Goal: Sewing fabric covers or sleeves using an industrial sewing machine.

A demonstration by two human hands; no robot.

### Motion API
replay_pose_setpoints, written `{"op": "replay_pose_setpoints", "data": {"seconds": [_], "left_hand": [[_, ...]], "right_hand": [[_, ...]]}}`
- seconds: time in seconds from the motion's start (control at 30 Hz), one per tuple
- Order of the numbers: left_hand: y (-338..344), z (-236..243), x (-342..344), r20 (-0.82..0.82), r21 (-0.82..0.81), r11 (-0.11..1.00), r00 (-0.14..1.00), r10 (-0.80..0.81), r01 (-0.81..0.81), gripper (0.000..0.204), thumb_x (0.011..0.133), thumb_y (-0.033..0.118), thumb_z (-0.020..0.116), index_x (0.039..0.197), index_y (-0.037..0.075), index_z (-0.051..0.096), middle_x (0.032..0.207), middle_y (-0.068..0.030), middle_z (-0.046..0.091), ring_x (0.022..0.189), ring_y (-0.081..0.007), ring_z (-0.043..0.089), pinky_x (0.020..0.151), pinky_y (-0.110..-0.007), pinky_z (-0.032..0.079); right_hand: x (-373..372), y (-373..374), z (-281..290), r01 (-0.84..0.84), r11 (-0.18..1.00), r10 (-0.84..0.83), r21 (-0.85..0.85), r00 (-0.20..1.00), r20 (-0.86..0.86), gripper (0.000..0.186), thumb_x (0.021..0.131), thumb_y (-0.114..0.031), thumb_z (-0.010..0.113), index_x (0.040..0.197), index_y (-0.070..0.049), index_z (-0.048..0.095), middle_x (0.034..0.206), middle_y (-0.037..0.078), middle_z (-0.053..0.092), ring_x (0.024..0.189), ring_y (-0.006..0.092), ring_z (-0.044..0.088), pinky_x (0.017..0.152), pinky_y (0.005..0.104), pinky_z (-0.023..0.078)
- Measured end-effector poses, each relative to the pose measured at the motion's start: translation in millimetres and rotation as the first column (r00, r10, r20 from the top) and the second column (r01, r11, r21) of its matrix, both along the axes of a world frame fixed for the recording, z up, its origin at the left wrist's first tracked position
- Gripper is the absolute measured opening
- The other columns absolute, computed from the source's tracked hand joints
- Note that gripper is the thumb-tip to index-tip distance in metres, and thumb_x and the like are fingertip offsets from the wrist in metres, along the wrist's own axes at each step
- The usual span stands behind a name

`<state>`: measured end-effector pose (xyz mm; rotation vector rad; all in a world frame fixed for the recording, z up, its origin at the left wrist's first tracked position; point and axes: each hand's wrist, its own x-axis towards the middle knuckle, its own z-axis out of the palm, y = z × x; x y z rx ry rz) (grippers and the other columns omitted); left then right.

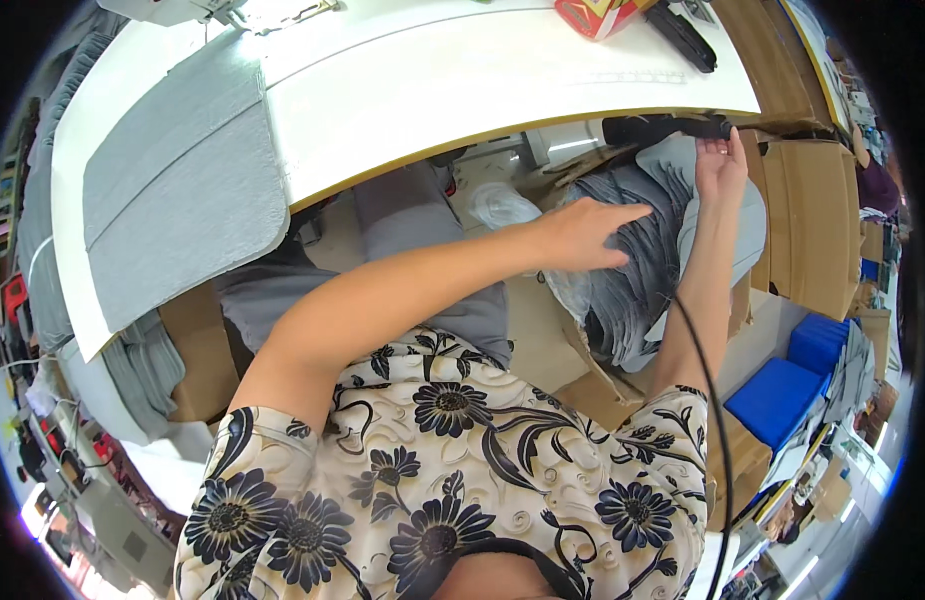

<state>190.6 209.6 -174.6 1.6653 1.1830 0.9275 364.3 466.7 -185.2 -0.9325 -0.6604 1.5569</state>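
Observation:
My left hand [589,236] reaches across to the right, index finger stretched out and thumb apart. It is over the edge of a stack of grey fabric pieces [627,300] standing in an open cardboard box, and nothing shows in its fingers. My right hand [720,170] is raised palm up beside the table's right front edge, fingers apart. Its fingertips are close to a black part [707,128] under the tabletop; whether they touch it I cannot tell. Pale grey pieces [747,235] lie behind my right wrist.
On the white table [432,120] a seamed grey fabric panel [187,170] overhangs the front edge. A red package [592,18] and a black tool [682,38] lie at the far right. Cardboard boxes [807,225] and a blue bin [777,400] stand right. A black cable [717,430] hangs near my right arm.

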Motion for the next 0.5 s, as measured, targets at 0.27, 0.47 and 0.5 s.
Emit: {"op": "replay_pose_setpoints", "data": {"seconds": [0.27,0.47,0.5], "left_hand": [[-5,-28,-35,-0.325,0.026,0.965,0.91,0.255,-0.261,0.033,0.088,0.03,0.064,0.114,0.011,0.068,0.081,-0.019,0.068,0.079,-0.037,0.067,0.072,-0.044,0.054],[-65,17,-62,-0.55,0.099,0.988,0.822,0.15,-0.115,0.03,0.09,0.021,0.06,0.118,0.011,0.064,0.08,-0.0147,0.069,0.072,-0.034,0.067,0.066,-0.043,0.054],[-79,27,-64,-0.537,0.121,0.991,0.835,0.12,-0.065,0.031,0.089,0.018,0.06,0.119,0.009,0.063,0.081,-0.0139,0.069,0.072,-0.0334,0.067,0.065,-0.042,0.055]], "right_hand": [[16,-11,50,-0.538,0.777,0.615,0.327,0.761,-0.208,0.024,0.089,-0.014,0.052,0.1,0.006,0.061,0.102,0.016,0.065,0.102,0.0315,0.059,0.109,0.0506,0.037],[34,-61,116,-0.489,0.804,0.59,0.339,0.73,-0.345,0.023,0.084,-0.012,0.051,0.088,0.01,0.056,0.091,0.023,0.06,0.096,0.0384,0.057,0.107,0.0569,0.035],[41,-73,129,-0.277,0.908,0.295,0.314,0.955,-0.011,0.023,0.082,-0.015,0.052,0.084,0.008,0.056,0.086,0.019,0.06,0.097,0.0368,0.057,0.104,0.0548,0.037]]}}
